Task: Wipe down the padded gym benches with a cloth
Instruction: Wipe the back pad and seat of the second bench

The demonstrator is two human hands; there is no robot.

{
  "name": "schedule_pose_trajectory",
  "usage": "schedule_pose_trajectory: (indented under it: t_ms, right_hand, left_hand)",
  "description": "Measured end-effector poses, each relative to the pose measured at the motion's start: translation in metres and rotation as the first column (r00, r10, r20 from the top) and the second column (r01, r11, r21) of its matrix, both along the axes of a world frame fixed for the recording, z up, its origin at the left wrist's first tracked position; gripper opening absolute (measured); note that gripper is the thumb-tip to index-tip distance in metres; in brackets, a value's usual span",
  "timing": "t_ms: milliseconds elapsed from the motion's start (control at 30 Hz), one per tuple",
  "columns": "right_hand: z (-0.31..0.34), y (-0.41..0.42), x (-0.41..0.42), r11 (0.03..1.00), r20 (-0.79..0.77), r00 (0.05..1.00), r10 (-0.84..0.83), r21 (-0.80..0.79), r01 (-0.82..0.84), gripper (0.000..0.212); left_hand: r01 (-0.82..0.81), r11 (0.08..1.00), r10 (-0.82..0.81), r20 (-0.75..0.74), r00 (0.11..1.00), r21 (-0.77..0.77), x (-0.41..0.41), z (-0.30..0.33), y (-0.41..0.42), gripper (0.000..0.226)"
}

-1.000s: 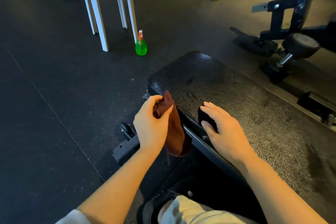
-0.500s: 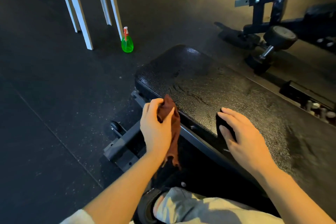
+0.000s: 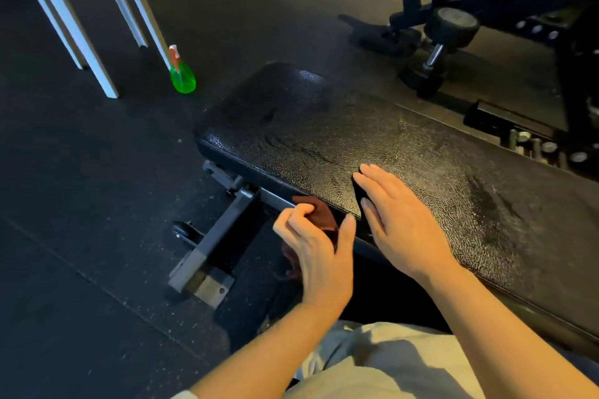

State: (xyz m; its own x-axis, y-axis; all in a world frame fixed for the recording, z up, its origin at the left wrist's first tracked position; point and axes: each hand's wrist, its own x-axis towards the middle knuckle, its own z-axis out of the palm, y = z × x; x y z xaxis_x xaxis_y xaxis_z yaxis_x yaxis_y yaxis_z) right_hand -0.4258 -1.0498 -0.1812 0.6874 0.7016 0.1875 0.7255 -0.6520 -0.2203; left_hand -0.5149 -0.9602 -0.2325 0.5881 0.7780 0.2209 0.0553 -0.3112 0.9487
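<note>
The padded bench (image 3: pixel 372 146) runs from centre frame to the right edge, its top glistening with damp streaks, so the upper surface looks largely wiped while the near side edge seems to be the part in hand. The right hand (image 3: pixel 398 220) lies flat, fingers straight, on the pad. Lower centre, the left hand (image 3: pixel 316 249) grips the brown cloth (image 3: pixel 319 215) against that edge.

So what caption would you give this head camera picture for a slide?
Left hand grips a brown cloth against the bench pad edge, right hand resting flat on top; green spray bottle behind.
</note>
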Motion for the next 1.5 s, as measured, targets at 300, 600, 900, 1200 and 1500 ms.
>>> schedule_pose_trajectory:
  t_ms: [300,600,900,1200,1500]
  right_hand:
    - [-0.002,0.0,0.0,1.0,0.018,1.0,-0.008,-0.017,0.008,0.041]
    - [-0.001,-0.001,-0.002,1.0,0.01,1.0,-0.016,0.001,0.016,0.043]
    - [-0.003,-0.001,0.0,0.999,0.011,0.999,-0.034,0.014,0.034,0.042]
    - [-0.004,0.0,-0.001,0.999,0.021,0.999,-0.026,0.033,0.025,0.045]
    - [-0.004,-0.002,-0.001,0.999,0.023,0.999,-0.035,0.028,0.034,0.04]
  left_hand:
    - [-0.043,0.987,0.036,0.043,0.998,0.155,0.0,-0.034,0.022,0.02]
    - [0.036,0.963,-0.074,0.134,0.988,0.266,-0.001,-0.029,0.023,0.014]
    - [-0.156,0.972,0.133,0.137,0.982,0.174,-0.007,-0.023,0.031,0.013]
    - [-0.055,0.977,0.019,0.172,0.985,0.205,-0.012,-0.018,0.028,0.015]
    - [0.065,0.979,-0.074,0.042,0.996,0.192,-0.008,-0.037,0.025,0.018]
